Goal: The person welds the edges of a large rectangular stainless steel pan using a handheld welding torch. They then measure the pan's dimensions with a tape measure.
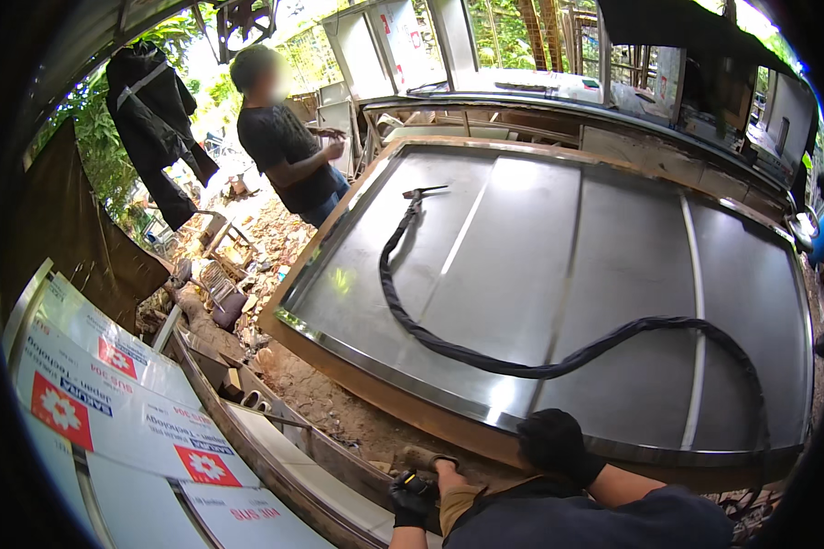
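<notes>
While the gloved right hand (554, 444) rests knuckles-up on the near rim of the large stainless steel panel (604, 274), its fingers are curled over that edge. The gloved left hand (414, 499) sits lower, fingers closed around a small black-and-yellow tool (416, 482). A black sheathed hose (485, 361) snakes across the panel to a torch (421, 193) at its far left.
</notes>
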Motion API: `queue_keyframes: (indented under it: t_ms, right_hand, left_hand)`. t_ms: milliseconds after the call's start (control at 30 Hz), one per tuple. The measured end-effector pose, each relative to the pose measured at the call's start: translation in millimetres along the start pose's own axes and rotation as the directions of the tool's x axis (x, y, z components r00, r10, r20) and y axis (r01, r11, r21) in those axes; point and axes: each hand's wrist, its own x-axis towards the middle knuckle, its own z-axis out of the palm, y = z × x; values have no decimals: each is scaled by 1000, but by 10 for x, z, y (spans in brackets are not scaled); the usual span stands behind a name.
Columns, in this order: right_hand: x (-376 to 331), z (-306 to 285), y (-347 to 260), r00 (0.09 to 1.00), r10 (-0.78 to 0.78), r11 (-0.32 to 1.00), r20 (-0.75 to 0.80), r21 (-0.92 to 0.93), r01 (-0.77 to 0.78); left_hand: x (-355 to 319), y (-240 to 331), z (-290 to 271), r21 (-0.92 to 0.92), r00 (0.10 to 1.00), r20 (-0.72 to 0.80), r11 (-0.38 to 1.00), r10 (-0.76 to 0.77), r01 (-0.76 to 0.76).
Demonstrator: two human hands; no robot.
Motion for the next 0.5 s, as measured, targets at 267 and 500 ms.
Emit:
queue_keyframes:
  t_ms: [267,500]
  right_hand:
    - [1541,1923,-739,981,-43,991,-188,118,66]
    - [1766,2277,-847,934,265,922,-240,-221,-319]
  left_hand:
    - [967,2143,-606,95,907,415,989,65,-114]
    - [334,3250,489,38,937,219,957,271,-286]
